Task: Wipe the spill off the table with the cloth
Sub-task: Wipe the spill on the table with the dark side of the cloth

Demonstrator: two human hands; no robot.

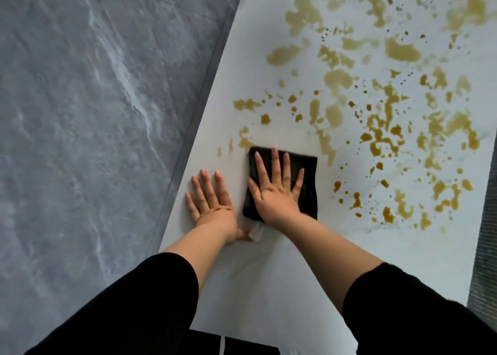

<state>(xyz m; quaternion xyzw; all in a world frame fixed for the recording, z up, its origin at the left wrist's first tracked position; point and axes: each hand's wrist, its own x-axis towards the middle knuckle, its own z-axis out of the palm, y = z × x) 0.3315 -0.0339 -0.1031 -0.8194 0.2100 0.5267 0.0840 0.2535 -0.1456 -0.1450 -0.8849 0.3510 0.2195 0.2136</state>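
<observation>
A dark cloth [309, 170], folded to a rough square, lies flat on a white table [269, 287] with faint grey veining. The right hand [277, 192] presses on top of the cloth, palm down, with fingers straight and spread, gripping nothing. Just left of the cloth the left hand [212, 204] lies flat on the bare tabletop, fingers straight and slightly fanned, holding nothing. At the cloth's near edge, between the two wrists, a small white tab [255, 231] shows; whether it carries writing cannot be told. A brownish-yellow spill [382, 134] spreads beyond and to the right of the cloth in patches, streaks and droplets, with the closest blots touching the cloth's far left corner. Both forearms are bare below black sleeves [150, 301]. Left of the cloth, past the table's edge, lies a grey marbled tile floor [94, 112].
</observation>
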